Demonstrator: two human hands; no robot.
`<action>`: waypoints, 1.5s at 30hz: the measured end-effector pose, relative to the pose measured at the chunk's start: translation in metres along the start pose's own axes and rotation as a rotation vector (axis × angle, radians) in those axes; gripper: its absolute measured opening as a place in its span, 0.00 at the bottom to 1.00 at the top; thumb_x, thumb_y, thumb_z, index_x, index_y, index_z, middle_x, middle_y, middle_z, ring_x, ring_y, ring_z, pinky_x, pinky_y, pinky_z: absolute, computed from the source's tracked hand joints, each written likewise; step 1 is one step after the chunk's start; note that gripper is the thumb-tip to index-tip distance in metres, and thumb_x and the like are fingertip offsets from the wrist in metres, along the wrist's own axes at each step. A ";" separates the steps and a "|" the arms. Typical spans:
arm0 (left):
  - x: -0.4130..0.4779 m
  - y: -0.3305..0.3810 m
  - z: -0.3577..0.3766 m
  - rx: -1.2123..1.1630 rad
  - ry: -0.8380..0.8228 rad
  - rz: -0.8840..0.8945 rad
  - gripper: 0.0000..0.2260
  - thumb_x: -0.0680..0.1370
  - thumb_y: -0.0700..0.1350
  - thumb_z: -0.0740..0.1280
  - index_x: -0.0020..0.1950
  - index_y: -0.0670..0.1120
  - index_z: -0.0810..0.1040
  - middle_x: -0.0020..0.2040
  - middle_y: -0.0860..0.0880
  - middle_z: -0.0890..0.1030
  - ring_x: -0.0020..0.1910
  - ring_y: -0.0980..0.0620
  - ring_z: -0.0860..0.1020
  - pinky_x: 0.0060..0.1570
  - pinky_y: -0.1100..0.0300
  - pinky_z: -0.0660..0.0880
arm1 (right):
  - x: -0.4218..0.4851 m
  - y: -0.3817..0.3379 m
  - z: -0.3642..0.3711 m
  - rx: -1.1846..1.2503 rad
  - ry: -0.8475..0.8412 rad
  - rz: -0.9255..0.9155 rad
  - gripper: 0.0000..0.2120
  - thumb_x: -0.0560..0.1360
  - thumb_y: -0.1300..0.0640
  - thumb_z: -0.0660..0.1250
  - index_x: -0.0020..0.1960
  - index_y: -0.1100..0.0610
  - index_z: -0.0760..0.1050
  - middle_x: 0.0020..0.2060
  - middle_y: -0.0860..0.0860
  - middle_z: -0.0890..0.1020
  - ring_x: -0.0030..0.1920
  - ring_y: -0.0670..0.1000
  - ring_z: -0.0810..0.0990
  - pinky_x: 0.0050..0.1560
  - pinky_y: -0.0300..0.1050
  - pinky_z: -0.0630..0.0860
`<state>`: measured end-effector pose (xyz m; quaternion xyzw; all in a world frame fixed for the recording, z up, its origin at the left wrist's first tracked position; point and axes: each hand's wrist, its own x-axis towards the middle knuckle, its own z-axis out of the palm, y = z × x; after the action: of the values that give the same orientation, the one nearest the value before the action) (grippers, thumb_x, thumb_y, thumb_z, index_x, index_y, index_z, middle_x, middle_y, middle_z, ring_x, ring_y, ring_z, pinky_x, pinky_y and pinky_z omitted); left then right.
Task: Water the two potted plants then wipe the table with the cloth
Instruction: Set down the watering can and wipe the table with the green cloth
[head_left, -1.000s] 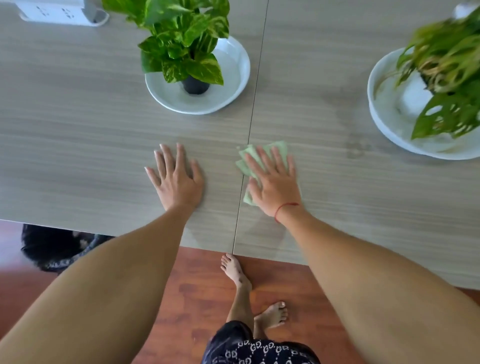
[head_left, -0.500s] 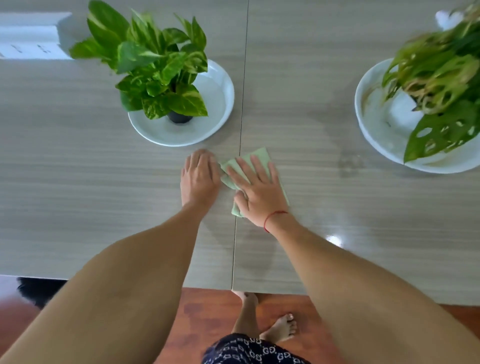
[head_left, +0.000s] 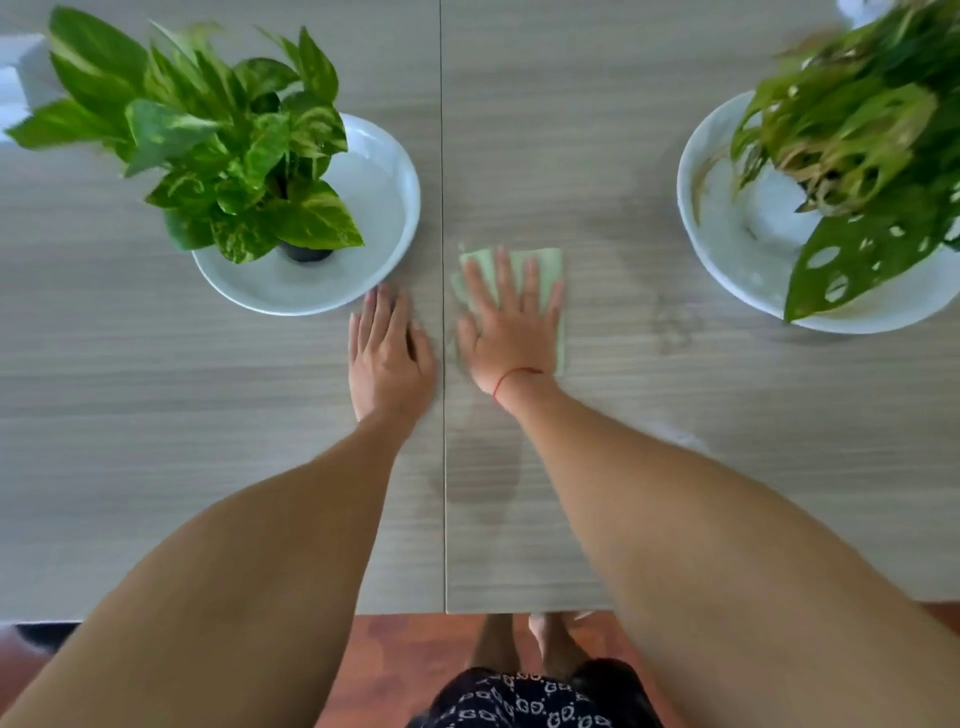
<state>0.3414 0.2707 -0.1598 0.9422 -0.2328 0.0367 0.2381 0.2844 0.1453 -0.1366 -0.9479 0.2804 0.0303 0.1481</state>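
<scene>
While the right hand (head_left: 511, 332) lies flat with fingers spread, pressing the pale green folded cloth (head_left: 548, 270) onto the grey wood-grain table (head_left: 156, 415), the cloth's far and outer edges show beyond its fingertips. Just beside that hand, across the table's dark seam (head_left: 443, 493), the left hand (head_left: 387, 358) rests palm down, holding nothing. Its fingertips nearly touch the white round dish (head_left: 384, 208) under the leafy green potted plant (head_left: 218, 150). Well apart, outward of the right hand, stands a second potted plant with holed leaves (head_left: 857, 156) in its white dish (head_left: 727, 260).
</scene>
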 end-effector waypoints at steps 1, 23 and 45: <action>0.000 0.001 -0.001 -0.014 0.003 -0.002 0.19 0.80 0.42 0.57 0.70 0.42 0.72 0.73 0.44 0.69 0.75 0.46 0.62 0.74 0.51 0.56 | -0.014 -0.003 0.002 0.005 -0.011 -0.076 0.27 0.78 0.46 0.51 0.76 0.43 0.49 0.77 0.49 0.50 0.77 0.59 0.44 0.73 0.66 0.39; 0.008 0.060 0.027 0.087 -0.044 -0.086 0.22 0.82 0.46 0.53 0.76 0.45 0.65 0.77 0.45 0.61 0.78 0.47 0.54 0.76 0.52 0.48 | -0.028 0.076 -0.013 -0.003 0.018 -0.170 0.26 0.77 0.46 0.50 0.75 0.44 0.53 0.77 0.48 0.55 0.77 0.57 0.49 0.75 0.64 0.42; 0.009 0.102 0.039 -0.028 -0.048 0.002 0.20 0.79 0.43 0.56 0.70 0.46 0.73 0.73 0.47 0.70 0.74 0.48 0.64 0.72 0.52 0.58 | -0.022 0.117 -0.020 0.036 0.103 -0.176 0.27 0.76 0.49 0.50 0.75 0.47 0.58 0.75 0.49 0.60 0.76 0.56 0.54 0.77 0.55 0.47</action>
<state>0.3014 0.1689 -0.1483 0.9392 -0.2399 0.0110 0.2456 0.2027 0.0574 -0.1448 -0.9663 0.2040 -0.0365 0.1528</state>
